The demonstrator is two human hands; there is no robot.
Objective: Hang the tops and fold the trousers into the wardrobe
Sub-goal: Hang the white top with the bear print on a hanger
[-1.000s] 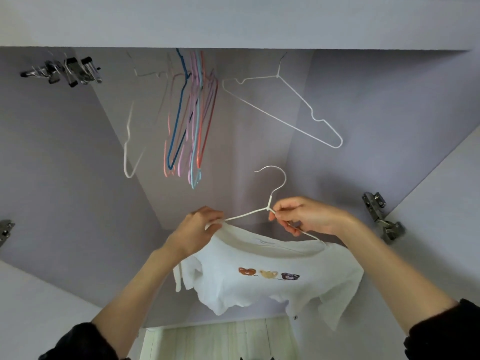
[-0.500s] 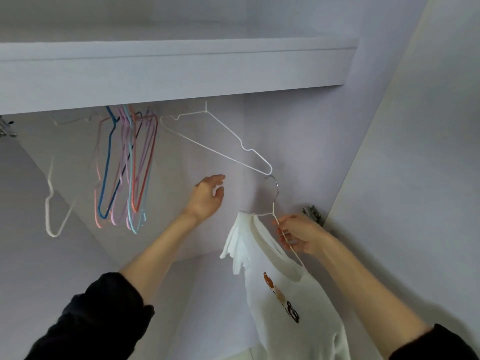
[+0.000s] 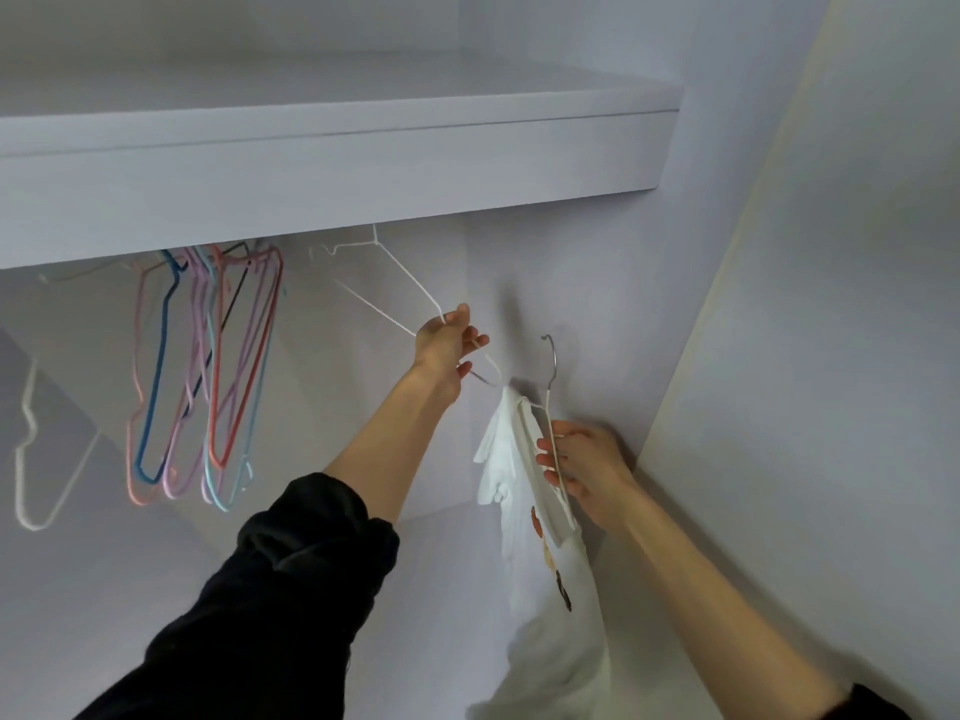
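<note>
**Two hands up inside the wardrobe**

I see the left hand (image 3: 448, 350) stretched high, fingers curled round the lower end of an empty white hanger (image 3: 410, 298) hanging under the shelf (image 3: 332, 184). The right hand (image 3: 584, 472) sits lower, arm bent, fingers pinching the wire hanger (image 3: 549, 402) that carries the white T-shirt (image 3: 550, 589). The shirt dangles beside the right wall, its hook free in the air. Coloured hangers (image 3: 208, 371) cluster to the left.
</note>
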